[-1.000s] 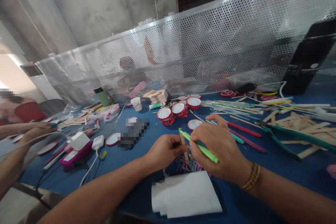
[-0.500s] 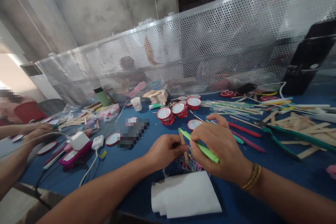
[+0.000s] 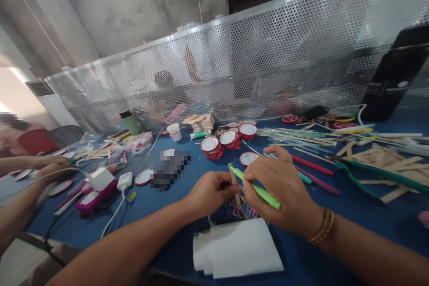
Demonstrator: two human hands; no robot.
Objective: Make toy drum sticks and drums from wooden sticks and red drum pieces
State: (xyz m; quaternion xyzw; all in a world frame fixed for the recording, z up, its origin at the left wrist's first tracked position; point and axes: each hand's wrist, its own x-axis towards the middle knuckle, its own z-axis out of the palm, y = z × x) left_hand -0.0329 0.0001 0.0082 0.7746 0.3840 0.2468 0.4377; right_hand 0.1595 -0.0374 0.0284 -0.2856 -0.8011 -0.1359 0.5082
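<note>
My left hand (image 3: 212, 193) pinches a flat wooden craft stick (image 3: 237, 196) between thumb and fingers, just over the table. A light green marker (image 3: 266, 195) lies in my right hand (image 3: 279, 187), its tip at the upper end of the stick. My right fingers are wrapped round the marker. Below the stick is a tangle of colourful thin loops (image 3: 246, 211), partly hidden by my hands. Closer to me lies a folded white cloth or paper (image 3: 243, 250).
Red round tins with white tops (image 3: 211, 146) and a paper cup (image 3: 174, 132) stand behind my hands. To the right lie green-handled pliers (image 3: 362, 183), felt pens (image 3: 313, 166) and loose craft sticks (image 3: 385, 161). Another person's hand (image 3: 55, 170) is at the far left. A perforated metal screen (image 3: 288, 53) borders the table.
</note>
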